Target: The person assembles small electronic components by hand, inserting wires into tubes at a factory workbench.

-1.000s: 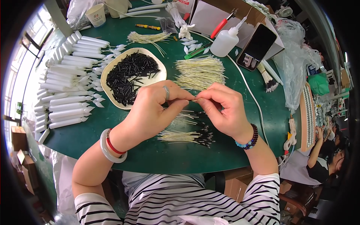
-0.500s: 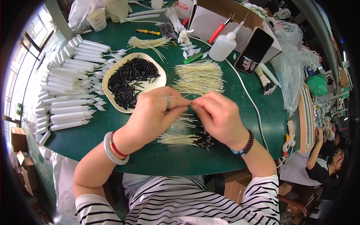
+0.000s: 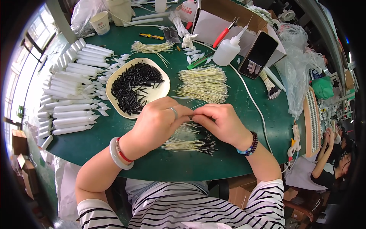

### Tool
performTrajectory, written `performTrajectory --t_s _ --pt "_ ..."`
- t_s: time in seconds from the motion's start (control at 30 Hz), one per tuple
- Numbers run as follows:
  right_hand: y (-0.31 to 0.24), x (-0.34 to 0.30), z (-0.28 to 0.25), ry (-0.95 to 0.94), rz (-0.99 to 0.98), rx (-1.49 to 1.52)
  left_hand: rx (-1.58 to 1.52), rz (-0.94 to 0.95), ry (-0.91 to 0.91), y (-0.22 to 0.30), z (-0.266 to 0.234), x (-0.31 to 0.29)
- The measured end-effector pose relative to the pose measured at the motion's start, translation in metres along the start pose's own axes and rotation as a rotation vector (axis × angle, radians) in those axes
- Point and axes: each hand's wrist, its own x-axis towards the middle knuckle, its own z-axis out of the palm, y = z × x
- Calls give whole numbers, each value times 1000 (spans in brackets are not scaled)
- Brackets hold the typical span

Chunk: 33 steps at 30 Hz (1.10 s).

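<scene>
— What is held between the hands?

— A thin pale stick point(image 3: 191, 113) is pinched where the left hand point(image 3: 160, 122) and the right hand point(image 3: 223, 123) meet, above the green worktop point(image 3: 228, 160). The fingers of both hands are closed together on it, fingertips touching; whether a black cap is already on its end cannot be told, as it is hidden by the fingers.

— What is laid beneath them?

— A small heap of capped sticks point(image 3: 188, 144) is seen just under the hands, black tips toward the right. A cream dish point(image 3: 160, 93) of black caps point(image 3: 133, 86) is set just beyond the left hand, and a pile of bare sticks point(image 3: 202, 83) beside it. White tubes point(image 3: 72, 95) are ranged in rows at the far left.
</scene>
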Motion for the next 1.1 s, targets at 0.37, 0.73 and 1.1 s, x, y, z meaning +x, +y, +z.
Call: performTrajectory --t_s 0.37,0.73,1.1 --pt "5 -5 -13 13 119 -7 121 -140 -105 -4 -13 -5" --pt "5 -5 -8 -22 7 -20 121 -17 -73 -1 -6 -5" --pt "48 9 0 175 -88 -542 262 41 -57 -6 -18 5"
